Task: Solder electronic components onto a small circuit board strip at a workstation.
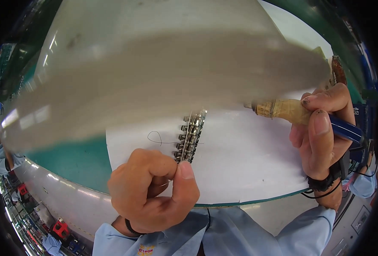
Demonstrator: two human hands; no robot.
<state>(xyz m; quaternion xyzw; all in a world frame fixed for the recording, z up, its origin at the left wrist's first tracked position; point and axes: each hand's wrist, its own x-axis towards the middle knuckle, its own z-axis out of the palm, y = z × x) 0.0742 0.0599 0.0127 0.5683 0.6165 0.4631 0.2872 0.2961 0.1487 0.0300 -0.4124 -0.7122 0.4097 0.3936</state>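
Observation:
My left hand (154,187) is closed, thumb and forefinger pinched at the near end of a row of small shiny metal parts (191,138) joined in a strip. The strip slants away from me over a white sheet (244,170). A thin dark wire (155,138) with a loop in it runs out on the strip's left side. To the right, my right hand (325,123) grips a tape-wrapped tool (289,111) with a blue handle, held above the sheet. Its narrow end points left toward the strip, apart from it; the very tip is hard to make out.
A large pale blurred object (172,64) hangs close to the camera and hides the far part of the table. Green table surface (78,162) shows at the left. A brown, worn-looking item (337,70) stands beyond my right hand. Other people in blue are at both sides.

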